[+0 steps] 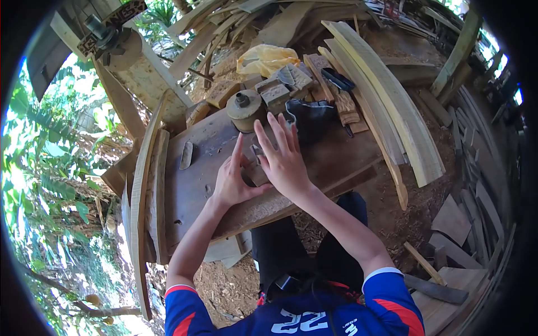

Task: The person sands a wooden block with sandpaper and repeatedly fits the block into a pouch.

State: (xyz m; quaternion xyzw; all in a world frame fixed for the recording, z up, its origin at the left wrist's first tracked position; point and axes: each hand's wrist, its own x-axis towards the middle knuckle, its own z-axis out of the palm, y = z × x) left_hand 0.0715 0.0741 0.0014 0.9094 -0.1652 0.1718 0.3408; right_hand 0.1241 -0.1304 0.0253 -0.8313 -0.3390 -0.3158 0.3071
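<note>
Left grip (231, 175): being held spread, contents unclear
Right grip (286, 159): being held spread near dark bundle (312, 120), contents unclear
Table (193, 187): being overhung

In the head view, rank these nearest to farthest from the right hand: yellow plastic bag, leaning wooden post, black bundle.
1. Black bundle, just beside the right hand.
2. Yellow plastic bag, farther forward.
3. Leaning wooden post, far off, upper right.

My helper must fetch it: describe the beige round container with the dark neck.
Find the brown wooden workbench. On its far side, beyond the bare left hand, stands the beige round container. Its short dark neck sets it apart from the blocky greyish pieces beside it.
</note>
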